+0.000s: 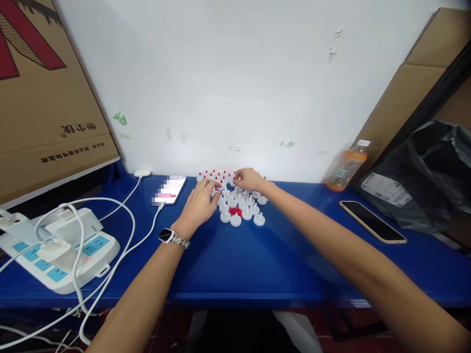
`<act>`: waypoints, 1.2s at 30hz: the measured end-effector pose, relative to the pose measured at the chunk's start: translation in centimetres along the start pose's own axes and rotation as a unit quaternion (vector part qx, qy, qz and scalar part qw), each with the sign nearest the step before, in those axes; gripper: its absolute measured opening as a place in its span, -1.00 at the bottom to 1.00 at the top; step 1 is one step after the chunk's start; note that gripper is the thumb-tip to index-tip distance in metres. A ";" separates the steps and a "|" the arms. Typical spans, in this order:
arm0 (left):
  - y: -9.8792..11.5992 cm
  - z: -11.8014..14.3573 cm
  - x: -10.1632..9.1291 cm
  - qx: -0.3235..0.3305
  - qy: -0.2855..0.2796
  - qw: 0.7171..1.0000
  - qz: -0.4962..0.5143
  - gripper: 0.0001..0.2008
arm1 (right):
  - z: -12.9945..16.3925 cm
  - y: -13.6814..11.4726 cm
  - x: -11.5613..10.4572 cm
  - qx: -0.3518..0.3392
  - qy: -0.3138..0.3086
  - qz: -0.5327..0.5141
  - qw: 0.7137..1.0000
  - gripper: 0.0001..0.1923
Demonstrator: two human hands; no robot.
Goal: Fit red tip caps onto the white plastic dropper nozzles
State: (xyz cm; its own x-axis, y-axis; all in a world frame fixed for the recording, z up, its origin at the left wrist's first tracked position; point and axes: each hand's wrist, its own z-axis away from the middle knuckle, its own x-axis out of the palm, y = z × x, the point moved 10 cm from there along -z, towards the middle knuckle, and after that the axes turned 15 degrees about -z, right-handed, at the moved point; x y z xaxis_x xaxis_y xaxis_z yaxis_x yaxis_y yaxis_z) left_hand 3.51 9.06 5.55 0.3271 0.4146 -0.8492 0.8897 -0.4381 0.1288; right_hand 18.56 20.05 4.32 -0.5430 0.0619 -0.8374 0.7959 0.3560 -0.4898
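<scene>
Nearest us, our 2 bare forearms reach over a blue table. At the table's far edge by the wall sits a cluster of small white caps, some red-tipped. Our left hand, watch on its wrist, rests loosely spread on the cluster's left side. Our right hand pinches narrow at its back; we cannot tell what it grips. Left of the cluster lies a charging phone; right, a dark phone.
</scene>
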 end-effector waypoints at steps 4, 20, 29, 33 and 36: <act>-0.2 0.0 0.4 -0.001 -0.007 1.000 -0.014 -0.77 | 0.0 -2.6 0.8 -0.019 0.000 -0.011 1.000 -0.70; -2.9 0.3 1.4 -0.076 -0.027 0.997 -0.018 -0.78 | 0.1 -3.3 2.1 -0.006 -0.028 -0.014 0.999 -0.84; -3.7 0.8 1.7 -0.116 -0.049 0.992 -0.021 -0.81 | -0.1 -7.0 4.2 -0.084 -0.046 -0.085 0.992 -0.95; -2.8 0.6 0.7 -0.093 -0.017 0.995 -0.016 -0.67 | 1.2 -7.1 2.0 -0.074 -0.003 -0.236 0.969 -0.92; -1.2 0.3 0.2 -0.033 -0.003 0.999 0.034 -0.65 | 3.5 -7.3 0.2 -0.084 0.021 -0.320 0.943 -0.85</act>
State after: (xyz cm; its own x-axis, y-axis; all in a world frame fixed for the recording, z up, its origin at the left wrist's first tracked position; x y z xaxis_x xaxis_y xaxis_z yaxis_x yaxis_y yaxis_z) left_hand 2.45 9.46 5.09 0.3856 0.3808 -0.8404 0.8848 -0.4109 0.2199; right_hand 13.55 14.21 6.87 -0.9112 -0.1799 -0.3706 0.2493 0.4753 -0.8437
